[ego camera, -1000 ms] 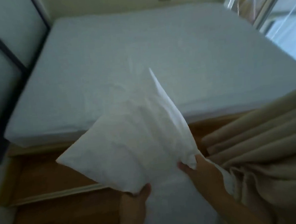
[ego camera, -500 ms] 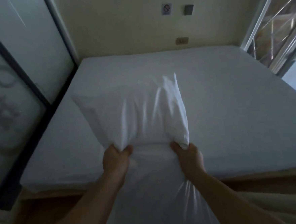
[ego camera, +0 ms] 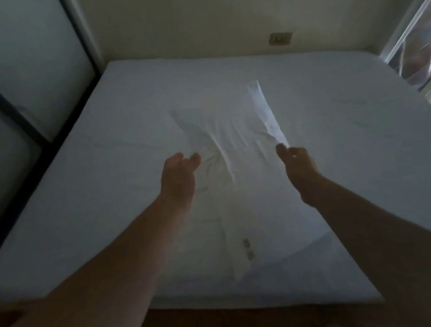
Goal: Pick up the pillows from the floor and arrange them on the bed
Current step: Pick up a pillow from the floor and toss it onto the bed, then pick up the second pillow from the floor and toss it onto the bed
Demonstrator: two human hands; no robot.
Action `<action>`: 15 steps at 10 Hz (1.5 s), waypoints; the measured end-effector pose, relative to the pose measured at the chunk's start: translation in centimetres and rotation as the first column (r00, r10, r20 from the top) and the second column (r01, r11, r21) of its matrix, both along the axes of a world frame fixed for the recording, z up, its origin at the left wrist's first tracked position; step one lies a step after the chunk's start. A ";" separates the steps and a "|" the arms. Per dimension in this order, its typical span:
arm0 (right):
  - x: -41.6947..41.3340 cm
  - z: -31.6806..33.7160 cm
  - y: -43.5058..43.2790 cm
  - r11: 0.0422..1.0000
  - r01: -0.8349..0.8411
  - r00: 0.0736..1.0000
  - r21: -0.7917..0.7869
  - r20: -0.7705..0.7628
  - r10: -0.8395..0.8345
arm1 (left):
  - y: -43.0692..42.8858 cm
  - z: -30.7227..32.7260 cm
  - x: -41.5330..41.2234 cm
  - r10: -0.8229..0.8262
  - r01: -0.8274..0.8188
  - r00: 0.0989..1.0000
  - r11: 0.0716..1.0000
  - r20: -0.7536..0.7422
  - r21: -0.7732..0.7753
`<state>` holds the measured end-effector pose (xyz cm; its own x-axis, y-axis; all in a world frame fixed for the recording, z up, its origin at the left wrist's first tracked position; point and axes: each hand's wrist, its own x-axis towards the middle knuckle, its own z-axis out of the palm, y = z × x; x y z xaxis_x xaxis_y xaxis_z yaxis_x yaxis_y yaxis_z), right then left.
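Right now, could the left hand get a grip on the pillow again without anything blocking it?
Probably yes. The left hand is open, fingers right at the near edge of the pillow, which lies on the bed. Nothing sits between them. The right hand is at the pillow's other corner, well clear.

A: Whole frame is motion-blurred. Pillow [ego camera: 232, 134] edges smear into the bed [ego camera: 109, 196] sheet past the fingertips, outline unclear.
B: Grip?
A: Can't tell. Left hand [ego camera: 178, 177] fingers [ego camera: 193, 158] look loose; right hand [ego camera: 299, 167] fingers hidden behind the knuckles.
B: The marks on the sheet nearer than the fingers?
A: Too small and blurred to read.
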<state>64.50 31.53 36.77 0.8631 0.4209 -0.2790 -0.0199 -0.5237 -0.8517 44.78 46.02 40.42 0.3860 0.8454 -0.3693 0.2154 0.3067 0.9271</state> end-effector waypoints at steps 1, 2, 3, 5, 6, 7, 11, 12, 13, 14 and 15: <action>-5.2 -4.1 -0.5 0.987 -0.143 0.988 -0.077 -0.072 0.138 | -1.1 -3.3 -3.5 0.007 -0.013 0.999 0.993 -0.051 -0.121; -11.6 -6.4 0.0 0.960 -0.258 0.964 -0.106 -0.097 0.248 | -1.8 -4.7 -7.7 0.050 -0.062 0.996 0.985 -0.077 -0.163; -18.5 -7.2 0.9 0.901 -0.410 0.910 -0.144 -0.133 0.393 | -2.3 -5.4 -12.6 0.043 -0.061 0.994 0.982 -0.100 -0.181; -34.3 -8.2 2.7 0.715 -0.670 0.742 -0.202 -0.152 0.653 | -3.3 -8.2 -28.2 0.140 -0.170 0.979 0.964 -0.148 -0.206; -43.3 -9.5 2.9 0.645 -0.733 0.679 -0.215 -0.176 0.713 | -4.7 -10.9 -38.5 0.283 -0.315 0.946 0.915 -0.158 -0.252; -52.7 -12.2 2.4 0.583 -0.781 0.624 -0.226 -0.220 0.750 | -7.4 -14.6 -49.8 0.388 -0.438 0.894 0.861 -0.224 -0.259; -78.1 -34.7 -7.0 0.171 -0.894 0.336 -0.414 -0.369 0.866 | -22.8 -38.9 -84.1 0.380 -0.729 0.650 0.556 -0.659 -0.399; -80.5 -42.0 -8.8 0.194 -0.894 0.373 -0.404 -0.430 0.822 | -26.0 -43.9 -86.1 0.387 -0.803 0.568 0.454 -0.726 -0.385; -81.7 -46.4 -9.8 0.228 -0.888 0.408 -0.400 -0.455 0.791 | -29.3 -47.5 -87.0 0.315 -0.828 0.532 0.385 -0.786 -0.407; -82.9 -49.5 -11.5 0.147 -0.870 0.406 -0.471 -0.515 0.755 | -31.8 -50.1 -87.2 0.338 -0.829 0.554 0.305 -0.761 -0.468; -83.6 -52.0 -12.7 0.144 -0.841 0.420 -0.521 -0.463 0.781 | -33.2 -52.3 -86.8 0.420 -0.819 0.569 0.210 -0.707 -0.535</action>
<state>-19.09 18.80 -15.23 0.1035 0.5647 -0.8188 0.7220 -0.6088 -0.3287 -42.06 12.81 -11.88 -0.4441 0.0134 -0.8959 -0.1989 0.9735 0.1132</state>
